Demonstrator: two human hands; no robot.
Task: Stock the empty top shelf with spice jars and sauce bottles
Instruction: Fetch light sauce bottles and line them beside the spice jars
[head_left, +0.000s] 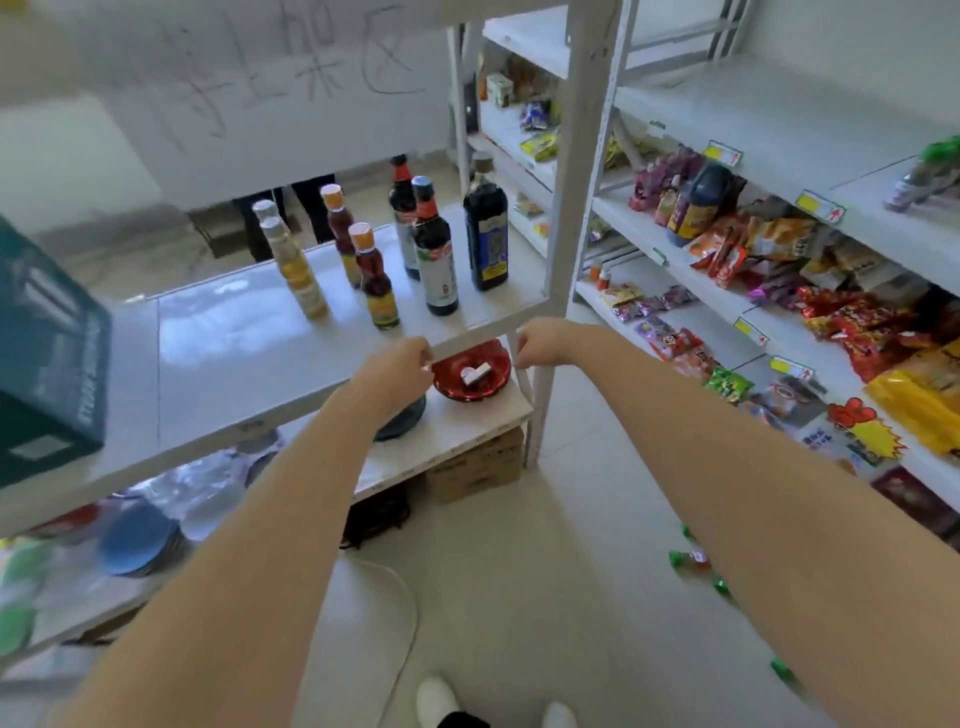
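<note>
A glossy red bowl (497, 359) sits on a lower board just left of the white metal corner post (579, 208), and holds one small white block (475, 373). Lower down, left of the post's foot, is a shut brown cardboard carton (475, 470); its contents are hidden. Far to the post's left, a dark teal box (47, 364) stands on the smooth, shiny white shelf board (234, 332).

The sauce bottles all stand upright on this board to the left of the post, long axes vertical and caps up. Three tall dark glass bottles (436, 260) are nearest the post. Two waisted reddish-brown bottles with orange caps (376, 280) come next. Two slim pale yellow bottles with silver caps (296, 265) are farthest.

The left hand (392, 369) is at the board's front lip, left of the post. Its fingers (422, 351) are curled, and through the blur they seem to pinch that lip. The right hand (540, 340) is just beside the post at board height, fingers curled tight with nothing seen in them.
</note>
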